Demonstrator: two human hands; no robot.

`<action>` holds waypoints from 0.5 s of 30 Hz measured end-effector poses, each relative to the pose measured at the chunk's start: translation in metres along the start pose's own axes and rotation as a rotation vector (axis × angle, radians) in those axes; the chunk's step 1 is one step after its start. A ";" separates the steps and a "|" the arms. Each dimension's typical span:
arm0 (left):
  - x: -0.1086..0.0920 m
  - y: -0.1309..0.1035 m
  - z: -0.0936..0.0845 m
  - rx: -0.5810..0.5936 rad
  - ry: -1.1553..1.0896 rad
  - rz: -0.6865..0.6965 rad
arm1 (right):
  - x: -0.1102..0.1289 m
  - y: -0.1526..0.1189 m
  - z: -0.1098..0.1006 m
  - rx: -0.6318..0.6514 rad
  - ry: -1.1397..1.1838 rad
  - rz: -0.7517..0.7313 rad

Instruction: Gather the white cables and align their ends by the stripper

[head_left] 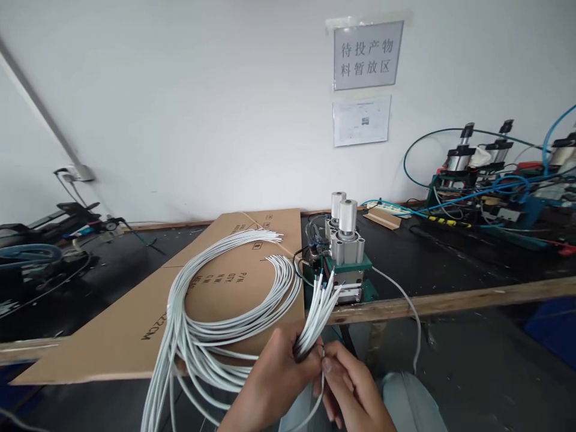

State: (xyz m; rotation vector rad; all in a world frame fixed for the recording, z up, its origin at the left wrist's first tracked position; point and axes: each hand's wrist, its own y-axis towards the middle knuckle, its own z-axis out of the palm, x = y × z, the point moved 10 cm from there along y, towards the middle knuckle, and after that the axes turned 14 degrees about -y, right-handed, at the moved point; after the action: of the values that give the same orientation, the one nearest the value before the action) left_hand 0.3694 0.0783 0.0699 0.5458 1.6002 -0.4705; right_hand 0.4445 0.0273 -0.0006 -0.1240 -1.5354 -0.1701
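Note:
My left hand [274, 375] is closed around a bundle of white wires [211, 336] near one end. The wire tips [324, 294] fan out upward toward the small green pneumatic machine [344, 264] on the bench edge. The rest of the bundle loops left over a flat cardboard sheet [234, 282] and hangs down at the lower left. My right hand [348, 390] sits just right of the left one, its fingertips pinching a single white wire from the bundle.
A black workbench with a wooden front edge [450, 300] carries more pneumatic machines with blue hoses [490, 180] at the right. Dark equipment [40, 240] stands at the far left. Two paper signs [366, 84] hang on the white wall. My knee [405, 396] shows below.

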 end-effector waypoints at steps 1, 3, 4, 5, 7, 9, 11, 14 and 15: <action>0.001 0.000 0.000 0.008 -0.003 -0.008 | 0.007 0.001 -0.001 0.025 -0.057 -0.042; 0.001 0.000 0.002 0.038 0.000 -0.026 | 0.020 0.004 -0.006 0.032 -0.195 -0.137; 0.000 0.000 0.002 0.045 0.021 -0.030 | 0.027 0.005 -0.009 0.024 -0.285 -0.194; -0.003 0.001 0.002 0.042 0.057 -0.029 | 0.034 0.006 -0.012 0.011 -0.382 -0.261; -0.008 0.004 -0.003 -0.001 0.155 -0.016 | 0.045 0.006 -0.014 -0.014 -0.565 -0.393; -0.013 0.007 -0.007 -0.033 0.184 -0.008 | 0.048 0.007 -0.014 -0.030 -0.639 -0.446; -0.012 0.009 -0.003 0.016 0.093 -0.020 | 0.040 0.010 -0.013 -0.029 -0.547 -0.370; -0.010 0.007 0.003 0.104 -0.077 -0.037 | 0.018 0.012 -0.008 -0.037 -0.248 -0.139; -0.009 0.006 0.004 0.112 -0.114 -0.040 | 0.012 0.011 -0.006 -0.062 -0.159 -0.077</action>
State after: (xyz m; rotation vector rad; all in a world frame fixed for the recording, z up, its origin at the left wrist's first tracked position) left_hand 0.3765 0.0805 0.0789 0.5621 1.4845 -0.6136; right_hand 0.4526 0.0370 0.0118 -0.1300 -1.6955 -0.2750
